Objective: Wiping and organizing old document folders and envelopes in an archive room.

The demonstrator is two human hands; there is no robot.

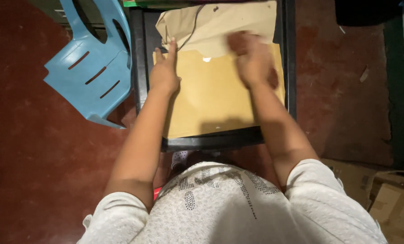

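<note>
Left hand (164, 72) lies flat, grip open, pinning the brown paper sheet (215, 97) to the black table (211, 142); blurred right hand (252, 58) (grip unreadable) presses its folded flap (220, 27).

white textured short-sleeved top with dark studded lettering, bare forearms

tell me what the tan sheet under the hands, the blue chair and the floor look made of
Tan sheet: likely paper, matte, with a crisp straight edge. Blue chair: moulded plastic, smooth with a slight sheen and cut slots. Floor: probably red-painted or polished cement, mottled and scuffed.
</note>
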